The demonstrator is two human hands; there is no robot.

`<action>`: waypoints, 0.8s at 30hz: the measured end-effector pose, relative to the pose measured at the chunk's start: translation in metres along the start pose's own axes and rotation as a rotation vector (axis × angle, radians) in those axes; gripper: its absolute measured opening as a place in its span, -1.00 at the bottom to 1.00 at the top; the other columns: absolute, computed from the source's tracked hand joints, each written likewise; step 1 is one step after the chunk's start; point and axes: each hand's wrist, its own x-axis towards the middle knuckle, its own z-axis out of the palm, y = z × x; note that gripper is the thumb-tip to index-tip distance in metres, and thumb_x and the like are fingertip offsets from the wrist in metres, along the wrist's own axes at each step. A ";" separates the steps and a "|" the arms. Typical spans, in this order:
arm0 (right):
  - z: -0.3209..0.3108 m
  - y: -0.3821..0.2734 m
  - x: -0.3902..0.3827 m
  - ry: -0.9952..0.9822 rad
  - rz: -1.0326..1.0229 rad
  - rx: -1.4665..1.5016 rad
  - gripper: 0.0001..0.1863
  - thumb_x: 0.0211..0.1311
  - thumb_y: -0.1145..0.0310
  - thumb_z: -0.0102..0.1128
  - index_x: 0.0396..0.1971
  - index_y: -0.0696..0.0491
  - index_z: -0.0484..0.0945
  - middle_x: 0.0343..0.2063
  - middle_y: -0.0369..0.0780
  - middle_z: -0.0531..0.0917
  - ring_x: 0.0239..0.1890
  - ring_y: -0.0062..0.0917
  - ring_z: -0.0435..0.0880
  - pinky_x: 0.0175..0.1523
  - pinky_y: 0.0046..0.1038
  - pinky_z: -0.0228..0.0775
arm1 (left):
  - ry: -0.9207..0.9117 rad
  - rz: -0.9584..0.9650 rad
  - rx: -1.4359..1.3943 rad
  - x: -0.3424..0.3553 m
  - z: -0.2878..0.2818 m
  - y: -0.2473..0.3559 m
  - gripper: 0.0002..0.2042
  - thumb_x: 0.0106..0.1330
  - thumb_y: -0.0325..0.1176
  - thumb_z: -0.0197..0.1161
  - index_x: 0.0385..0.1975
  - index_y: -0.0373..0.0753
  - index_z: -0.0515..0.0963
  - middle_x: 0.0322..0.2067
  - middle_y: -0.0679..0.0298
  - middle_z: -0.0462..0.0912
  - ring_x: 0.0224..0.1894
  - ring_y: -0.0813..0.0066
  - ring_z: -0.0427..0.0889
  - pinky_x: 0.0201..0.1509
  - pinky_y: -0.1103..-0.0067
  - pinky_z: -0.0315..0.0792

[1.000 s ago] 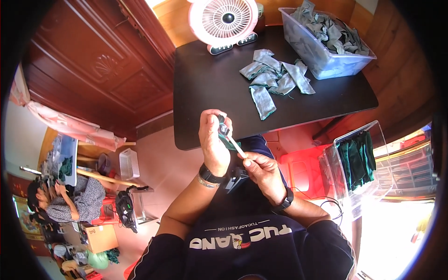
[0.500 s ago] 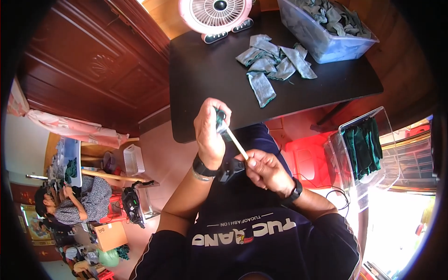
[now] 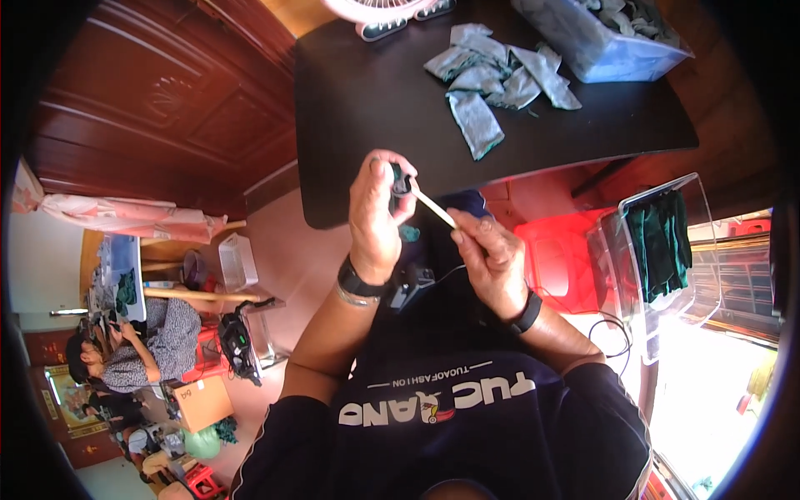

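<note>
A small dark green fabric piece sits bunched in the left hand, fingers curled snug around it, just in front of the chest. The right hand is closed, pinching a thin pale wooden stick whose tip pokes into that fabric. Behind them, a matte black table carries a floppy pile of grey-green cloth pieces and a clear plastic bin.

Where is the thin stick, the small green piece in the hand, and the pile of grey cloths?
thin stick [image 3: 434, 205], head view, middle of its pale shaft.
small green piece [image 3: 397, 180], head view, the dark part showing beside the left hand [image 3: 377, 218].
grey cloths [image 3: 493, 79], head view, centre of the pile.
</note>
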 end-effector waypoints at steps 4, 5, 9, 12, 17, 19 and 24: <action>-0.008 -0.002 0.008 -0.064 0.031 0.044 -0.77 0.11 0.55 0.17 -0.19 0.11 0.58 -0.50 -0.15 0.61 -0.56 -0.41 0.58 -0.43 -0.50 0.41 | -0.043 0.016 -0.049 0.011 -0.029 -0.001 -0.67 0.41 -0.11 -0.15 -0.34 -0.29 0.37 -0.65 0.35 0.33 -0.70 0.73 0.17 -0.64 0.78 0.05; -0.014 -0.005 0.005 -0.136 0.064 0.006 -0.78 0.12 0.54 0.16 -0.19 0.11 0.58 -0.46 -0.14 0.63 -0.51 -0.40 0.62 -0.40 -0.50 0.43 | 0.011 0.024 -0.081 0.012 -0.033 0.000 -0.68 0.42 -0.13 -0.17 -0.35 -0.28 0.37 -0.65 0.34 0.33 -0.70 0.73 0.18 -0.64 0.78 0.06; -0.026 -0.006 -0.002 -0.177 0.109 0.087 -0.81 0.16 0.54 0.14 -0.21 0.18 0.58 -0.41 -0.13 0.66 -0.47 -0.47 0.63 -0.36 -0.54 0.43 | -0.045 0.039 -0.158 0.015 -0.055 0.005 -0.65 0.45 -0.14 -0.23 -0.35 -0.28 0.38 -0.67 0.35 0.33 -0.70 0.72 0.18 -0.64 0.77 0.06; -0.030 -0.019 0.003 -0.213 0.166 0.184 -0.82 0.17 0.55 0.13 -0.21 0.20 0.58 -0.43 -0.13 0.65 -0.49 -0.51 0.61 -0.36 -0.56 0.41 | 0.007 0.025 -0.081 0.011 -0.052 0.005 -0.63 0.45 -0.12 -0.25 -0.36 -0.29 0.39 -0.67 0.34 0.33 -0.71 0.73 0.17 -0.65 0.76 0.05; -0.011 -0.011 0.001 -0.201 0.046 0.131 -0.82 0.16 0.56 0.14 -0.23 0.18 0.60 -0.52 -0.17 0.63 -0.57 -0.53 0.56 -0.42 -0.58 0.38 | -0.029 0.023 -0.086 0.005 -0.047 0.004 -0.61 0.42 -0.08 -0.17 -0.43 -0.28 0.42 -0.60 0.38 0.38 -0.68 0.78 0.19 -0.65 0.80 0.04; -0.009 -0.008 -0.002 -0.231 0.074 0.078 -0.81 0.15 0.55 0.14 -0.22 0.14 0.60 -0.55 -0.18 0.62 -0.59 -0.51 0.56 -0.44 -0.57 0.38 | -0.004 0.013 -0.027 0.001 -0.046 0.006 -0.61 0.41 -0.07 -0.16 -0.47 -0.26 0.43 -0.62 0.42 0.37 -0.66 0.78 0.20 -0.64 0.79 0.02; -0.004 -0.004 -0.006 -0.213 0.070 0.092 -0.81 0.17 0.54 0.14 -0.20 0.15 0.59 -0.56 -0.18 0.60 -0.59 -0.54 0.54 -0.45 -0.57 0.36 | 0.021 0.059 0.077 -0.004 -0.038 0.002 -0.60 0.40 -0.02 -0.12 -0.47 -0.24 0.42 -0.64 0.45 0.33 -0.64 0.80 0.19 -0.61 0.80 0.02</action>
